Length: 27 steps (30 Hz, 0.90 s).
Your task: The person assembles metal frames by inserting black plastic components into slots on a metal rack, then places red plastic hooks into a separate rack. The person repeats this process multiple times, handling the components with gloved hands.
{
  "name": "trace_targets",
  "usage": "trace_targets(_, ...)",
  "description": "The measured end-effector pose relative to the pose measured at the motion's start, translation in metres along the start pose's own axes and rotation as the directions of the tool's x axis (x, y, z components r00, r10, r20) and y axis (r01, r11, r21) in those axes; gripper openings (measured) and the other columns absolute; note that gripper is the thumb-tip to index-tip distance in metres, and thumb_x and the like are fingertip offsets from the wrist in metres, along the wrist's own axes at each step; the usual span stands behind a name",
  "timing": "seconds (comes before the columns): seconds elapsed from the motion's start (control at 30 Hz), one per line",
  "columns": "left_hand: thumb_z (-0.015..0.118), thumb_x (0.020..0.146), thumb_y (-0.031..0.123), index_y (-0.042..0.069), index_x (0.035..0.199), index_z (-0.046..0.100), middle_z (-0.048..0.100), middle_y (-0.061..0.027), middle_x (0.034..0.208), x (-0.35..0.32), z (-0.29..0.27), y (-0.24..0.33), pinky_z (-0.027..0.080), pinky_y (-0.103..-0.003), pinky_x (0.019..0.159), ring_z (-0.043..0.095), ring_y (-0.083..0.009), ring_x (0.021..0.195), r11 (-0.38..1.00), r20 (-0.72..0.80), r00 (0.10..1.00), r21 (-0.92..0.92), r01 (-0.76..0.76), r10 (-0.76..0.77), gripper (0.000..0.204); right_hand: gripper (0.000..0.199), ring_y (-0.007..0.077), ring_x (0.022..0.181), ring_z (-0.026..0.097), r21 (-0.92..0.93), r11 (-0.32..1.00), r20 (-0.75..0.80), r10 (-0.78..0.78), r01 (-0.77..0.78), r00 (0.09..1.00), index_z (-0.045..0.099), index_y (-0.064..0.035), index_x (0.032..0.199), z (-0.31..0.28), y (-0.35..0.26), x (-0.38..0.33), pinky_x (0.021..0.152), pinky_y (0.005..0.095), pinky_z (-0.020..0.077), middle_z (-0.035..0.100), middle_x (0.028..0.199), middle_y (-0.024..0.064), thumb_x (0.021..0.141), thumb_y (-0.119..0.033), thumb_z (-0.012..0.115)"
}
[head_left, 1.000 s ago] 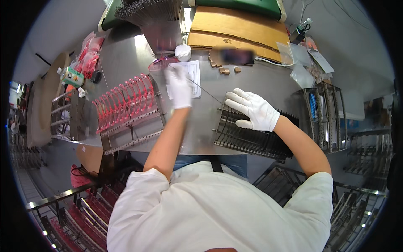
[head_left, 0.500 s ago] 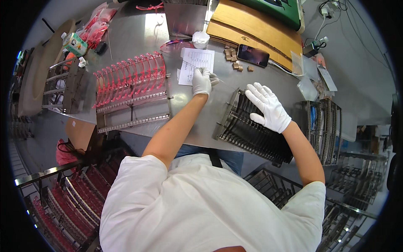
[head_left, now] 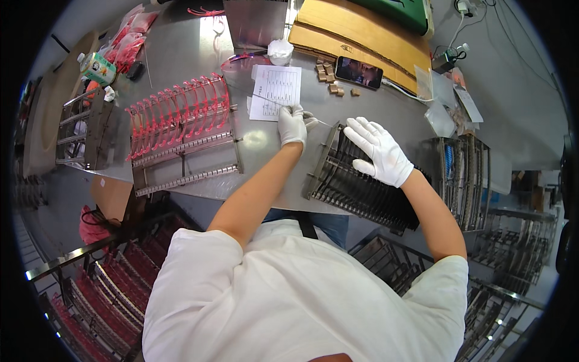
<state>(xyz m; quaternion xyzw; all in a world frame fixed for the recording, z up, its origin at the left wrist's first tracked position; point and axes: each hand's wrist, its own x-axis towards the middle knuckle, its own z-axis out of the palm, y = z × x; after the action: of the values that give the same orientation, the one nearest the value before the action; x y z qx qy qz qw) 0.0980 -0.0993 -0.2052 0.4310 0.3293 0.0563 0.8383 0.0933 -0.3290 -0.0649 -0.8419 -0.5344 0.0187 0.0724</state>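
Observation:
My left hand (head_left: 292, 127), in a white glove, pinches a thin metal rod (head_left: 324, 122) whose tip reaches the far left corner of a metal rack. Filling that rack (head_left: 338, 184) are rows of dark, curved slim pieces. Flat across its far side lies my gloved right hand (head_left: 380, 151), fingers stretched out and thumb apart. A printed paper sheet (head_left: 283, 81) is on the table just beyond my left hand. To the left stands another rack (head_left: 187, 181), its far half lined with pink curved pieces (head_left: 181, 114) that look like eyeglass frames.
Small brown blocks (head_left: 325, 69) and a phone (head_left: 360, 72) lie beside folded cardboard (head_left: 350, 33). A crumpled white wad (head_left: 280, 52) sits beyond the paper. More racks (head_left: 461, 181) stand right; a bottle (head_left: 96, 68) and pink bags (head_left: 129, 45) are far left.
My left hand has come slightly nearer and to the right with the rod, whose tip now meets the dark rack's corner. My right hand stays spread on the rack. The view shifted a little.

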Motion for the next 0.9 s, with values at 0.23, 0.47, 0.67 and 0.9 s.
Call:
trace_targets(0.23, 0.069, 0.100, 0.016, 0.002, 0.107, 0.063, 0.074, -0.0159, 0.099, -0.011, 0.003, -0.016, 0.062, -0.028, 0.060, 0.073, -0.0186, 0.076, 0.995, 0.049, 0.997, 0.084, 0.048, -0.052, 0.017, 0.069, 0.0402, 0.143, 0.044, 0.016, 1.000, 0.006, 0.009, -0.009, 1.000, 0.044, -0.0076, 0.153, -0.001, 0.000, -0.002, 0.118, 0.0508, 0.0350, 0.043, 0.159, 0.0180, 0.096, -0.043, 0.060)
trace_targets(0.47, 0.062, 0.104, 0.028, 0.007, 0.110, 0.069, 0.072, -0.0061, 0.100, 0.052, -0.043, 0.022, 0.058, -0.034, 0.065, 0.070, -0.0189, 0.082, 0.982, 0.002, 0.997, -0.172, 0.077, -0.078, 0.023, 0.069, 0.0389, 0.142, 0.046, -0.001, 1.000, -0.004, 0.029, -0.029, 1.000, 0.046, -0.0075, 0.152, -0.002, -0.002, -0.001, 0.118, 0.0494, 0.0367, 0.046, 0.157, 0.0179, 0.094, -0.041, 0.064)
trace_targets(0.67, 0.054, 0.108, 0.026, 0.004, 0.115, 0.063, 0.070, -0.0098, 0.106, 0.031, -0.042, 0.018, 0.061, -0.030, 0.070, 0.071, -0.0207, 0.094, 0.981, 0.178, 0.964, 0.037, 0.192, -0.195, 0.024, 0.069, 0.0378, 0.144, 0.045, 0.012, 0.998, -0.062, 0.060, -0.060, 0.996, 0.048, -0.0072, 0.151, -0.013, 0.005, -0.020, 0.120, 0.0496, 0.0343, 0.047, 0.157, 0.0175, 0.091, -0.035, 0.069)
trace_targets(0.9, 0.056, 0.108, 0.024, 0.001, 0.114, 0.061, 0.071, -0.0140, 0.105, 0.023, -0.031, 0.025, 0.061, -0.029, 0.075, 0.071, -0.0224, 0.087, 0.998, 0.143, 0.989, 0.040, 0.042, -0.047, 0.025, 0.066, 0.0390, 0.144, 0.045, -0.006, 0.994, 0.027, 0.105, -0.105, 0.994, 0.050, -0.0107, 0.151, -0.012, 0.026, -0.093, 0.120, 0.0506, 0.0334, 0.047, 0.157, 0.0148, 0.093, -0.037, 0.065)
